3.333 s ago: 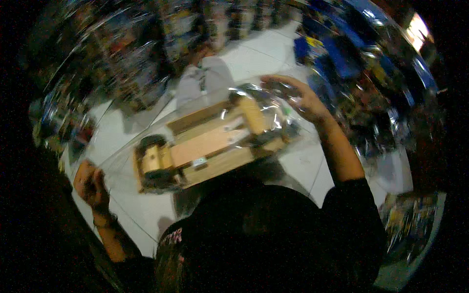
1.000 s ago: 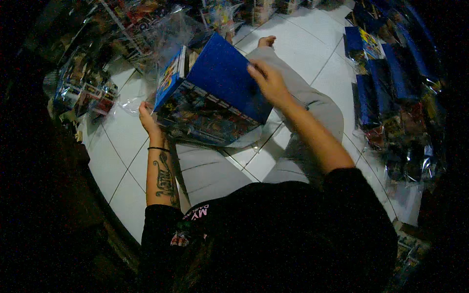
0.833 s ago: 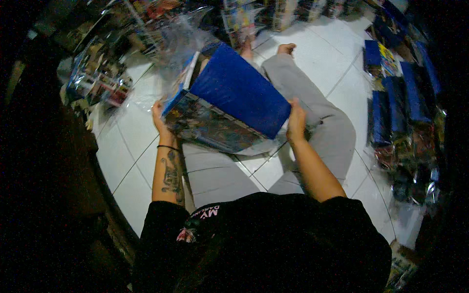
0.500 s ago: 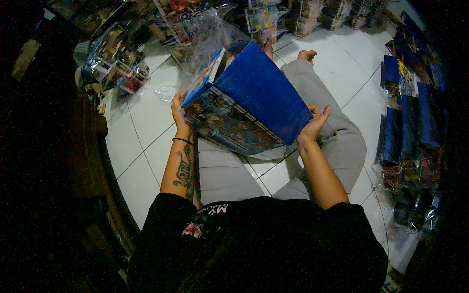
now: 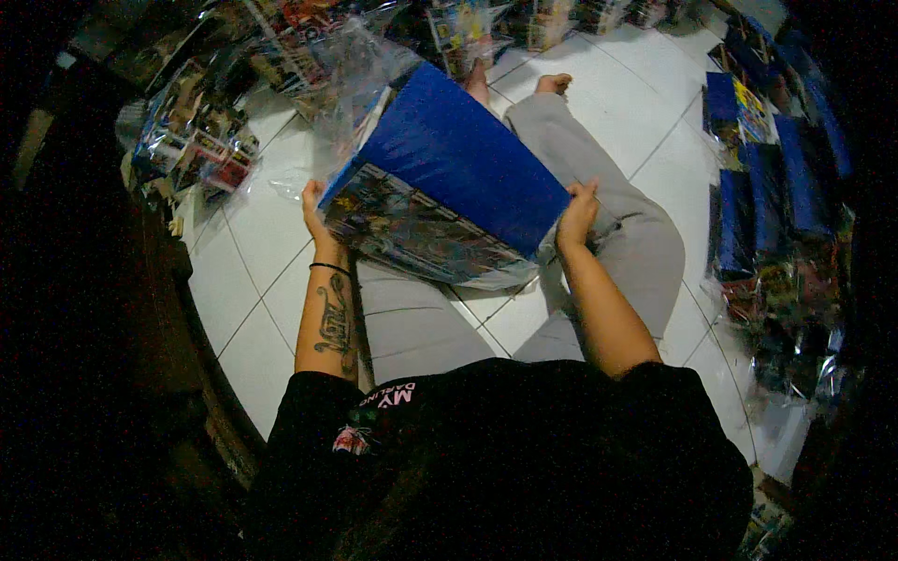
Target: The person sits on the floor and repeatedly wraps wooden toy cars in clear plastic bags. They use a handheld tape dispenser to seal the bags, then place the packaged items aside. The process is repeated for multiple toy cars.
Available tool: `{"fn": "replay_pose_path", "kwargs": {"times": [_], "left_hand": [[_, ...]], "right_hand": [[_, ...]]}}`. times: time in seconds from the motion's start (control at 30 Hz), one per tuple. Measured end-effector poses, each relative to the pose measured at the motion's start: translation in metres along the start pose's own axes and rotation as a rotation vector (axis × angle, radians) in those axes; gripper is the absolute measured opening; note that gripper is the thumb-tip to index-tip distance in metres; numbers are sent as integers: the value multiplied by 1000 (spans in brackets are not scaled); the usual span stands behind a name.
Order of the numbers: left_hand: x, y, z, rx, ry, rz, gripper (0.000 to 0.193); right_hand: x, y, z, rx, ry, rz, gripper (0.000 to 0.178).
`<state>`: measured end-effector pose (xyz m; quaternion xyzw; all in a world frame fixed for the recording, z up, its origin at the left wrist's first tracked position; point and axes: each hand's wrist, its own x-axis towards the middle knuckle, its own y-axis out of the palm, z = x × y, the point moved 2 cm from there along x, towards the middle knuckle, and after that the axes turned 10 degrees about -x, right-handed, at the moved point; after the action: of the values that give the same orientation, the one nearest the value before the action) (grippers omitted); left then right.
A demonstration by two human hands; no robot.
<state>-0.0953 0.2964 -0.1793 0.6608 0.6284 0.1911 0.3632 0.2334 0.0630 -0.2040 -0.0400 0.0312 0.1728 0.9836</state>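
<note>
A large blue box [image 5: 468, 168] with a dark printed picture along its near side is held up above my lap, tilted. Clear plastic wrap [image 5: 351, 79] covers it and bunches loosely beyond its far left end. At the near left corner, my left hand [image 5: 314, 208] grips the box, its fingers partly hidden by the edge. My right hand [image 5: 577, 215] closes on the right corner, thumb up along the edge. A pale strip at the box's far left end shows only slightly through the plastic.
I sit on a white tiled floor [image 5: 248, 280] with my legs [image 5: 599, 168] around the box. Plastic-wrapped printed packages [image 5: 201, 154] stand at the left, with more along the far side. Several wrapped blue boxes [image 5: 772, 196] line the right. Crumpled clear plastic [image 5: 292, 184] lies near my left hand.
The box has turned so that its blue face shows more and its pale left end less. My right hand's fingers have drawn closer round the corner. The whole view has shifted slightly.
</note>
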Motion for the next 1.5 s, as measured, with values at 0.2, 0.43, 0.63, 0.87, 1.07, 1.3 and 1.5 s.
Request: {"fn": "replay_pose_path", "kwargs": {"times": [0.2,0.43,0.63,0.87,1.07,1.3,1.5], "left_hand": [[-17,19,-8,67,88,5,27],[-96,83,-19,559,452,15,40],[-162,116,-20,690,626,146,40],[-216,123,-6,659,700,408,40],[-222,131,6,526,776,478,41],[-220,130,9,533,804,482,43],[-220,130,4,653,769,485,42]], "right_hand": [[22,-31,17,-126,-269,-56,47],[-2,-26,138,-195,-818,626,60],[-22,-57,282,-397,-706,518,26],[-40,-70,300,-1031,-781,679,40],[-50,-82,334,-705,-1287,109,24],[-31,-63,331,-1084,-1216,141,24],[-85,0,330,-1008,-2052,386,54]]}}
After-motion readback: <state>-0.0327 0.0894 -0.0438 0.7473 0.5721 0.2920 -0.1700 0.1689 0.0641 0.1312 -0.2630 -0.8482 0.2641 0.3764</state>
